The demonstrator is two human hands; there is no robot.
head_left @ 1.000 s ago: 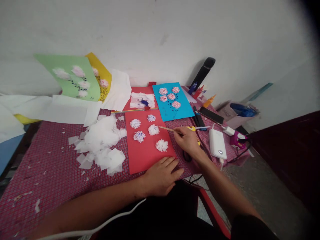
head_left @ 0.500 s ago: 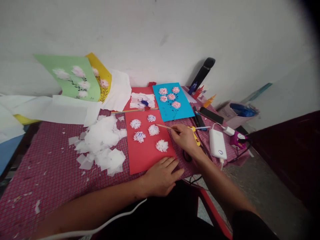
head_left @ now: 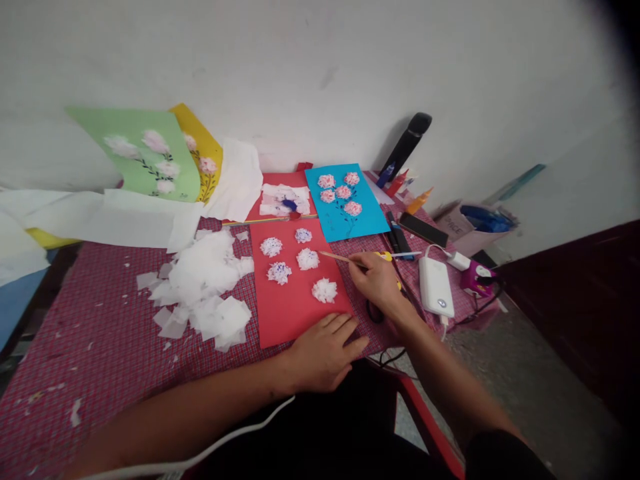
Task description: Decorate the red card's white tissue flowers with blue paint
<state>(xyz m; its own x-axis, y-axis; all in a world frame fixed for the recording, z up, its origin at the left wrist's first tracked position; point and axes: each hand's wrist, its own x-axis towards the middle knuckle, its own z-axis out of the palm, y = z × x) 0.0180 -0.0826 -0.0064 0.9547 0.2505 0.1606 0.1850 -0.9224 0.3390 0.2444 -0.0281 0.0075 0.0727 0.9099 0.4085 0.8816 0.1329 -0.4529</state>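
A red card point(head_left: 293, 300) lies on the checked tablecloth with several white tissue flowers point(head_left: 325, 290) on it, some dabbed blue. My left hand point(head_left: 323, 353) rests flat on the card's near right corner, fingers spread. My right hand point(head_left: 377, 280) grips a thin wooden-handled brush point(head_left: 337, 257) just right of the card. The brush tip points at the middle flower point(head_left: 307, 259) and hangs close beside it.
A blue card point(head_left: 345, 203) with pink flowers lies behind the red one. White tissue scraps point(head_left: 207, 283) pile at the left. Green and yellow cards point(head_left: 145, 153) lean on the wall. A white power bank point(head_left: 436, 287), yellow scissors point(head_left: 393, 257), a phone and bottles sit at right.
My right hand shifted the brush slightly left toward the middle flower, then back to the right. My left hand stayed put on the card.
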